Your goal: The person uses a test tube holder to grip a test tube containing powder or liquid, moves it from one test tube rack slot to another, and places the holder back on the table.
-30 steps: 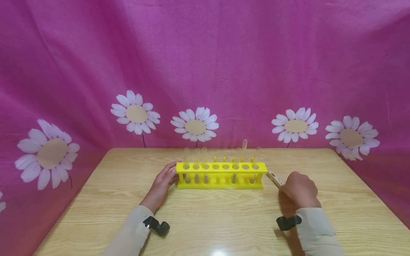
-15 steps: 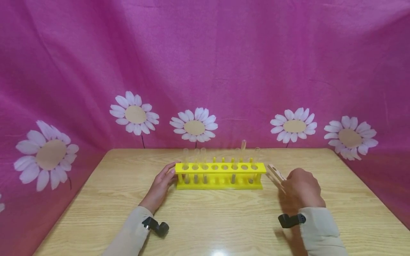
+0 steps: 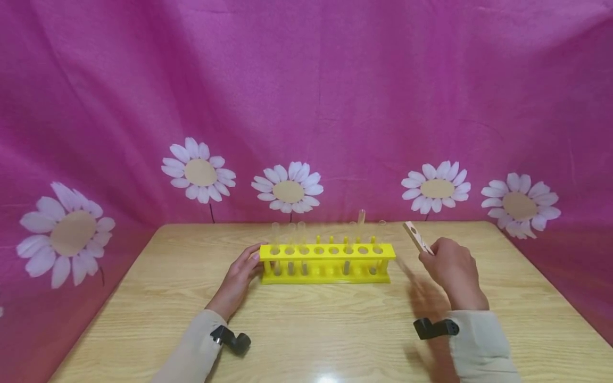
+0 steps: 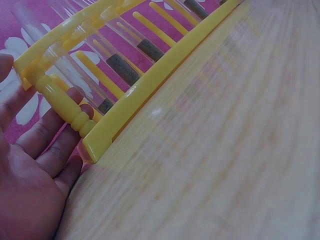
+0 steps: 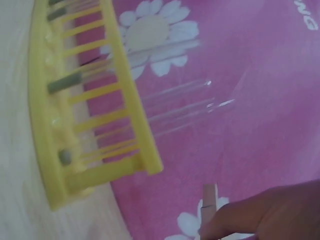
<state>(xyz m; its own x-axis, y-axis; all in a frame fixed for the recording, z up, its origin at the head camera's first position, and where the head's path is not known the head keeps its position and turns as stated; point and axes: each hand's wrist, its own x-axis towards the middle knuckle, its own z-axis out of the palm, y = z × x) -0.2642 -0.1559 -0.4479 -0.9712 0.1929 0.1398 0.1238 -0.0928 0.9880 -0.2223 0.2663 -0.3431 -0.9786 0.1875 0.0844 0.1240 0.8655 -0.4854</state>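
Observation:
A yellow test tube rack [image 3: 328,257] stands on the table, holding several clear test tubes with dark stuff in their bottoms. My left hand [image 3: 235,279] holds its left end; in the left wrist view the fingers [image 4: 50,135] reach behind the yellow end post [image 4: 62,102], the thumb near the top plate. To the right of the rack, my right hand [image 3: 452,271] grips a wooden test tube holder [image 3: 415,235], raised above the table and tilted up to the left. Nothing is between its tips. In the right wrist view only the holder's end [image 5: 208,195] shows past the fingers.
One glass tube [image 3: 361,217] stands taller at the rack's back right. Yellow pegs line the rack's rear. A pink curtain [image 3: 325,106] with white daisies hangs behind the wooden table [image 3: 297,330]. Each wrist carries a small black camera [image 3: 433,328].
My right hand has lifted the wooden holder up and away from the rack's right end. My left hand stays on the rack, and the tubes look unchanged.

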